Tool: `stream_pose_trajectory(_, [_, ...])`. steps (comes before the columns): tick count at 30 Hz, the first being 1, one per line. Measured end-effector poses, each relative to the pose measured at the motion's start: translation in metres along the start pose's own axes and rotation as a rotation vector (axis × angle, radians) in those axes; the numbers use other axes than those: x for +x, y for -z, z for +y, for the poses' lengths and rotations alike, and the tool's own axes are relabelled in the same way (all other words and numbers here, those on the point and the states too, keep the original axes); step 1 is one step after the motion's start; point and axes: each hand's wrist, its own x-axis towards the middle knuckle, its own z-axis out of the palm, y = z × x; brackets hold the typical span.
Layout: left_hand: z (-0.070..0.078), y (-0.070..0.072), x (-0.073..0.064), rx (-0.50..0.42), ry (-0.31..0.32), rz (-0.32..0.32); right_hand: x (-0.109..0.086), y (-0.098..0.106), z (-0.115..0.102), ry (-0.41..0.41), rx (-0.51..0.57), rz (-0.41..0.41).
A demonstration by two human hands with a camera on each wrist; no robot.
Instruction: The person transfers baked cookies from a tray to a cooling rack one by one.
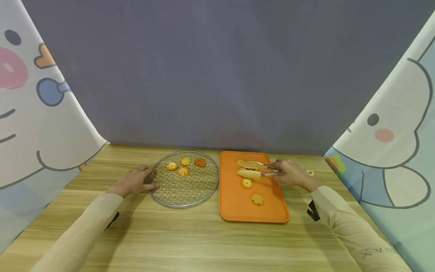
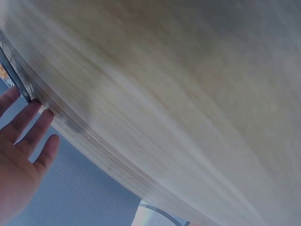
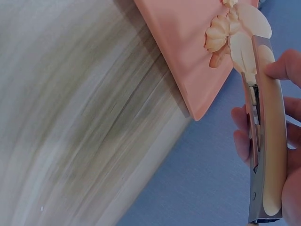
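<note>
My left hand [image 1: 136,181] touches the left rim of a round wire-mesh tray [image 1: 200,189], its fingers nearly straight at the edge in the left wrist view. Several cookies sit on the mesh, among them a brown pretzel-shaped one [image 1: 200,162] and a shell-shaped one [image 1: 183,171]. In my right hand [image 1: 291,173] I hold metal tongs [image 3: 272,132] with cream-coloured tips. The tips stand apart over the upper part of an orange tray [image 1: 238,211], close about a fluted cookie [image 3: 217,35] and a brown one [image 3: 216,60]. The tips partly hide these cookies in the head view.
Lower on the orange tray lie a round fluted cookie [image 1: 247,183] and a flat dotted cookie [image 1: 257,199]. Both trays stand side by side on a wooden table [image 1: 176,238]. A grey cloth wall [image 1: 217,75] rises behind, with cartoon-printed panels [image 1: 387,151] at both sides.
</note>
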Motion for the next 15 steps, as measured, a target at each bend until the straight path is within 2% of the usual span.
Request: stream_pose_trajectory(15, [-0.0003, -0.0007, 0.0002, -0.007, -0.007, 0.005, 0.0012, -0.0034, 0.001, -0.027, 0.002, -0.021])
